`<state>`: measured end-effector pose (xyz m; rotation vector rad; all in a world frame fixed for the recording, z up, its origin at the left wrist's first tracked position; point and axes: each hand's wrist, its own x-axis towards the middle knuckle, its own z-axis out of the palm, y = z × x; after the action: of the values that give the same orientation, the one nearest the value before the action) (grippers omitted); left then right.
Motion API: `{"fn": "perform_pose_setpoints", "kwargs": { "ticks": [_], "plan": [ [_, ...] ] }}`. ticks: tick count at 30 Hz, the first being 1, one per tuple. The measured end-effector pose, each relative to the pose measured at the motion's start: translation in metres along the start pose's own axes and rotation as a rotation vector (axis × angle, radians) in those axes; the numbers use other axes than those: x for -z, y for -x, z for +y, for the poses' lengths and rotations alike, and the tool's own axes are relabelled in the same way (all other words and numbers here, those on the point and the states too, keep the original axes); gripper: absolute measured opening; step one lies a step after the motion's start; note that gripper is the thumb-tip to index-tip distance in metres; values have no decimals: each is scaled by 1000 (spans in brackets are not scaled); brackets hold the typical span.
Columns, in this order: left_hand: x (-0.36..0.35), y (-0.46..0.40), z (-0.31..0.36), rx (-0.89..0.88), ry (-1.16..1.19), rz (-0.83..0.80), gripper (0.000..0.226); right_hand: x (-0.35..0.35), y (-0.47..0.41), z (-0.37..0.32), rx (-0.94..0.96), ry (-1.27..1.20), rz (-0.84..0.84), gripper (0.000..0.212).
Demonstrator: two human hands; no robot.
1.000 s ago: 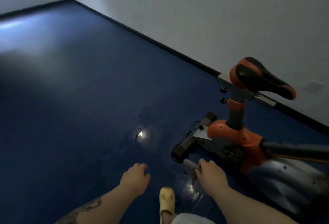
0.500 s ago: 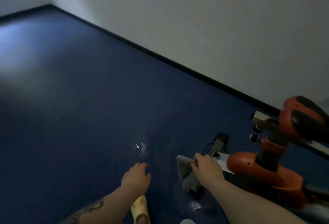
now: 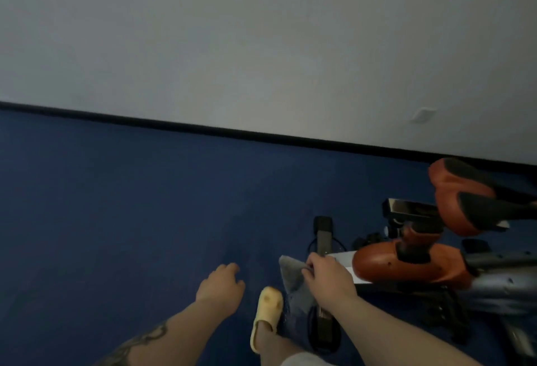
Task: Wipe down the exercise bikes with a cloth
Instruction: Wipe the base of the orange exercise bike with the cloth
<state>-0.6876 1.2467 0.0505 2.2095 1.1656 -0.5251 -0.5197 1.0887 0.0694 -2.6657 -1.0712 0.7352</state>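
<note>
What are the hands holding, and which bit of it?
The right hand grips the grey cloth at its upper edge, over the bike's floor bar. The left hand holds nothing.

Exercise bike [image 3: 412, 264] stood right, near the wall [image 3: 261, 46]; cloth [image 3: 293, 281] lay on its base bar [image 3: 324, 237], slippered foot [image 3: 267, 313] just left, on floor [image 3: 116, 206].

The right hand [image 3: 328, 278] grips a grey cloth [image 3: 293, 278] against the orange exercise bike's [image 3: 406, 264] base bar [image 3: 324, 237], the left hand [image 3: 222, 287] hanging loosely curled above the blue floor [image 3: 116, 206].
</note>
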Motion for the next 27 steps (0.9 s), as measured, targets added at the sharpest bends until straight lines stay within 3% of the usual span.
{"fn": "perform_pose_setpoints", "kwargs": {
  "ticks": [16,27],
  "plan": [
    [155,-265,99,-161,-212,-170,31,103,-236,-8,-268,-149,82,16],
    [265,-466,251,-546,-452,-259,33,197,-364,36,-716,-266,286,17]
  ]
}}
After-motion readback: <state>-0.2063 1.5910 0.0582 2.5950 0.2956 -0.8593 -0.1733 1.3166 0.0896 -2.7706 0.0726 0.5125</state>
